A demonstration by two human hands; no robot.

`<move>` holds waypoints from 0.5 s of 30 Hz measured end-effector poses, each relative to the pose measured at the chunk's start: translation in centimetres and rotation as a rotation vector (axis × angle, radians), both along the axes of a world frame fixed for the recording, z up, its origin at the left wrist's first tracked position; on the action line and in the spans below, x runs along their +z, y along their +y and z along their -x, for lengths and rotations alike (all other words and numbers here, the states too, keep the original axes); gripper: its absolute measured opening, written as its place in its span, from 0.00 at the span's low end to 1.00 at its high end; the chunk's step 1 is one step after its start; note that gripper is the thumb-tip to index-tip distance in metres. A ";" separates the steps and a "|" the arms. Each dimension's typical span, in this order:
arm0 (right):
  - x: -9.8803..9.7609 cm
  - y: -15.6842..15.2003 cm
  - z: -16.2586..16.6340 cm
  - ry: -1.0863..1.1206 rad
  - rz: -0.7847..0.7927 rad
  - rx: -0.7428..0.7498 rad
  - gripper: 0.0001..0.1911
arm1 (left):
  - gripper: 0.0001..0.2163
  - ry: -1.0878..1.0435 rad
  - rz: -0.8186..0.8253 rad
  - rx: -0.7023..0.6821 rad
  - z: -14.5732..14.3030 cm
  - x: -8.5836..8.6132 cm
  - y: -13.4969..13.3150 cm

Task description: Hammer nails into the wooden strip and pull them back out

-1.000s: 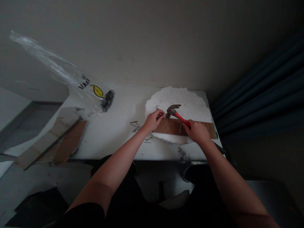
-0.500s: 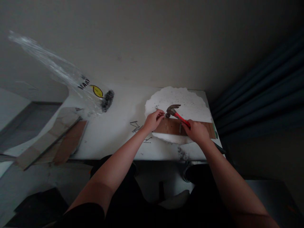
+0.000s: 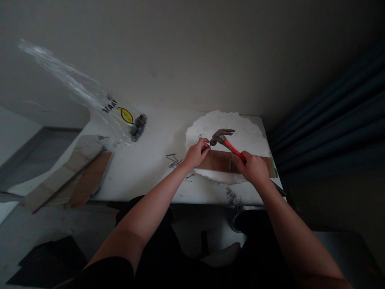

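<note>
My right hand (image 3: pixel 254 168) is wrapped round the red handle of a claw hammer (image 3: pixel 224 139), whose dark metal head hangs just above the left end of a brown wooden board (image 3: pixel 221 160). That board lies across a round white foam disc (image 3: pixel 237 128) on the white table (image 3: pixel 150 164). My left hand (image 3: pixel 197 152) is pinched at the board's left end right under the hammer head, holding something too small to make out. Several loose nails (image 3: pixel 174 160) lie on the table just left of my left wrist.
A clear plastic bag (image 3: pixel 117 116) with a yellow label and dark nails inside lies at the table's back left. Wooden boards (image 3: pixel 75 176) are stacked over the left edge. A dark curtain (image 3: pixel 331 116) hangs to the right. My dark-clothed legs are below the front edge.
The hammer head has risen slightly and shifted right; my right hand has lifted a little on the handle. My left hand stays pinched at the board's end.
</note>
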State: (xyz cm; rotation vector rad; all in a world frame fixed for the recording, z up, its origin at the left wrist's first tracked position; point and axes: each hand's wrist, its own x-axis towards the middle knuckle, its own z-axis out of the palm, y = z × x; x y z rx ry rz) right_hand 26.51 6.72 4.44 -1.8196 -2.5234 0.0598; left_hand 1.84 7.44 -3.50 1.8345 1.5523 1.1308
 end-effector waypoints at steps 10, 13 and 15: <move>1.1 -0.7 0.2 0.024 -0.044 0.004 0.25 | 0.18 -0.033 -0.010 0.048 -0.1 -0.5 0.1; 1.5 -0.7 0.1 0.015 -0.035 0.013 0.25 | 0.21 -0.039 -0.021 0.048 -0.1 -0.6 0.1; 1.8 -0.7 0.0 0.000 -0.019 0.028 0.25 | 0.22 -0.034 -0.022 0.045 -0.1 -0.6 0.1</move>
